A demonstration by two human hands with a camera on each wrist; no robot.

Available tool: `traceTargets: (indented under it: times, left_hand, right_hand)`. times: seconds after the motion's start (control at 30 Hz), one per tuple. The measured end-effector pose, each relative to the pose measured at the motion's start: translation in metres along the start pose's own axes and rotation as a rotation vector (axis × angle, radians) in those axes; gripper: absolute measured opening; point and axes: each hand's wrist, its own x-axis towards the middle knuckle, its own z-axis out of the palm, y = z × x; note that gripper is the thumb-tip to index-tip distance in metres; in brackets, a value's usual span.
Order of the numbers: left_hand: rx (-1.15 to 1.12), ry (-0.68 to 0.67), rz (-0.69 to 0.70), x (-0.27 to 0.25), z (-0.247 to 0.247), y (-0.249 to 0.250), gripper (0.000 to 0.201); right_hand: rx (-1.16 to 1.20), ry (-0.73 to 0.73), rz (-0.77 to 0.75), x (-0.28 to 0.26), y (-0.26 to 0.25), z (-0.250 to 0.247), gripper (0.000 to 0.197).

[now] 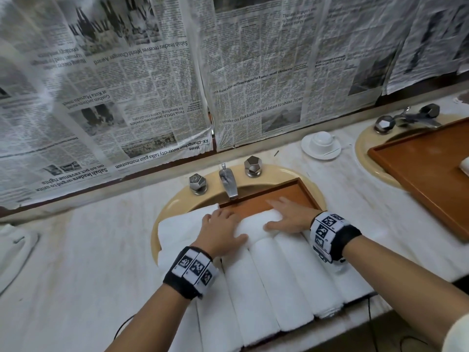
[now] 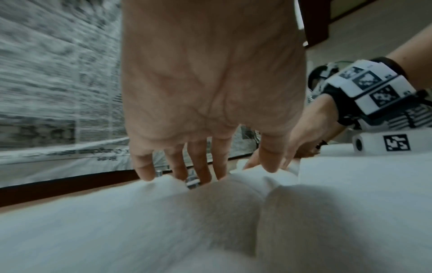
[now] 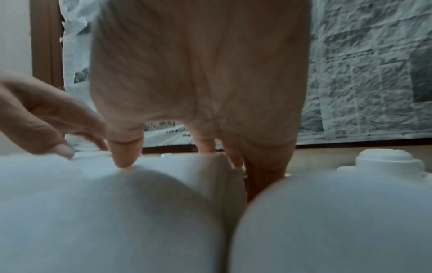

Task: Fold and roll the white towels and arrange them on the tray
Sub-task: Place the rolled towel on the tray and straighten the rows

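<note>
A wooden tray (image 1: 291, 191) lies over the sink. Several rolled white towels (image 1: 274, 275) lie on it side by side, pointing toward me. Across their far ends lies another rolled towel (image 1: 256, 224). My left hand (image 1: 220, 229) (image 2: 210, 92) presses on that roll's left end, fingers fairly straight and thumb on its near side. My right hand (image 1: 289, 217) (image 3: 198, 73) lies flat on its right end, fingertips reaching past it to the tray floor. A flat folded towel (image 1: 182, 224) sits to the left, partly under my left hand.
A faucet (image 1: 228, 181) and two metal knobs stand just behind the tray. A second wooden tray (image 1: 418, 174) covers the sink at the right, with a bit of white towel (image 1: 465, 165) on it. A cup and saucer (image 1: 321, 144) sit between the sinks. Newspaper covers the wall.
</note>
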Motion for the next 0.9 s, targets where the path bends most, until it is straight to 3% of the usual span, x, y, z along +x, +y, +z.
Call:
traceTargets:
  times: [0.1,0.2,0.43,0.6,0.7,0.9]
  left_hand:
    - [-0.079,0.087,-0.135,-0.026,0.002,-0.024,0.068]
    - [-0.142,0.009,-0.316,-0.048,0.012,-0.047,0.075]
    - [-0.159,-0.023,-0.309,-0.050,0.024,-0.041,0.083]
    - [-0.240,0.086,-0.275,-0.083,0.018,-0.059,0.083]
    - [-0.279,0.137,-0.341,-0.117,0.029,-0.072,0.085]
    - [-0.591,0.048,-0.389,-0.161,0.080,-0.077,0.106]
  right_hand:
    - [0.025,0.109,0.055,-0.009,0.004,0.003,0.088]
    - [-0.016,0.125,0.114,-0.017,0.006,0.013,0.086]
    - [-0.090,0.213,0.162,-0.025,-0.004,0.026,0.086]
    - [-0.054,0.377,0.155,-0.056,0.014,0.025,0.076]
    - [0.043,0.396,0.225,-0.085,0.033,0.036,0.099]
    - [0.167,0.389,0.256,-0.122,0.053,0.086,0.107]
